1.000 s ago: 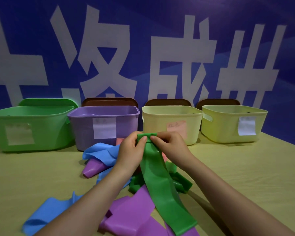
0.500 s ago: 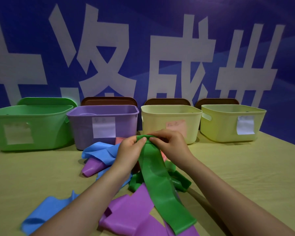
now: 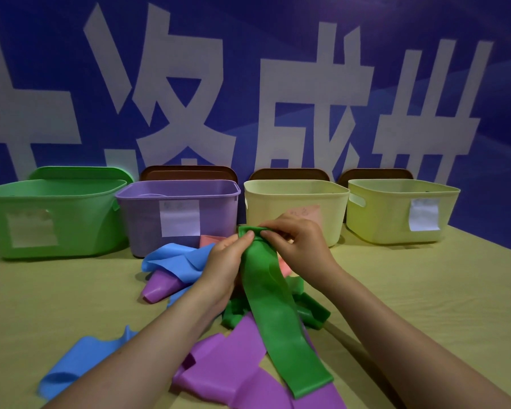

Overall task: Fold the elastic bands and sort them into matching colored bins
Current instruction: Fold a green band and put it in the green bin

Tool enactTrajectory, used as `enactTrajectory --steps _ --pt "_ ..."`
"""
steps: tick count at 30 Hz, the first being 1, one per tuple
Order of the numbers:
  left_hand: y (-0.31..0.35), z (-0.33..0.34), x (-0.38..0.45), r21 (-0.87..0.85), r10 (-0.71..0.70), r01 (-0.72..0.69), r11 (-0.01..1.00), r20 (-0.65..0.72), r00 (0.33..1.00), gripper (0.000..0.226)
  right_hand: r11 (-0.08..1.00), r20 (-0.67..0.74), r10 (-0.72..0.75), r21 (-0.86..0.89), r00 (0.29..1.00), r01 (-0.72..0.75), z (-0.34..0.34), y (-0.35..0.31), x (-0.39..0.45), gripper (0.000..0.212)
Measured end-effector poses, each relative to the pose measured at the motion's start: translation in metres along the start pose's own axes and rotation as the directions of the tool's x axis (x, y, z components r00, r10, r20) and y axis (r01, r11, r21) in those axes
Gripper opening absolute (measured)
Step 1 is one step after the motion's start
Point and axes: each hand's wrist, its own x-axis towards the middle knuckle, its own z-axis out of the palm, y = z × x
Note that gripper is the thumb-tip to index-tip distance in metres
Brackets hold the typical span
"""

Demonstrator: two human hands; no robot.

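Together, left hand (image 3: 224, 261) and right hand (image 3: 298, 243) pinch the green band's (image 3: 275, 314) top edge.

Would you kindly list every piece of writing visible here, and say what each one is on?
"洛成" in large white characters on the blue backdrop; the characters at either end are cut off.
Pink label on the cream bin: faint handwriting, too blurred to read.
White label on the purple bin: faint marks, unreadable.
Labels on the green bin and yellow-green bin: no legible text.

Dim, bluish-tinted light, soft shadows under the forearms, wide-angle bending at the edges, mild softness throughout.
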Motion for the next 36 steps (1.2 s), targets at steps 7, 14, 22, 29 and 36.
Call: enactTrajectory --steps 7,14,22,29,36 --pt "0.002 0.0 -0.004 -0.124 -0.187 0.203 0.971 0.128 0.974 0.029 0.99 0.01 -0.092 -0.104 0.996 0.092 -0.001 -0.001 -0.002 0.017" --pt "-0.001 0.0 -0.002 -0.11 -0.202 0.205 0.973 0.037 0.979 0.025 0.969 0.058 -0.157 -0.186 0.986 0.165 -0.003 0.001 -0.003 0.02" --pt "0.004 0.0 -0.002 -0.082 -0.176 0.174 0.981 -0.01 0.984 0.031 0.956 0.227 -0.129 -0.231 0.965 0.183 -0.011 -0.002 0.0 0.028" --pt "0.006 0.004 -0.008 0.01 -0.146 0.146 0.989 -0.03 0.989 0.038 0.933 0.286 -0.117 -0.297 0.951 0.204 -0.013 -0.001 0.001 0.029" --pt "-0.004 0.002 -0.001 0.133 -0.071 0.078 0.988 -0.055 0.996 0.018 0.99 0.261 0.041 -0.142 0.965 -0.004 -0.012 0.005 0.002 0.029"
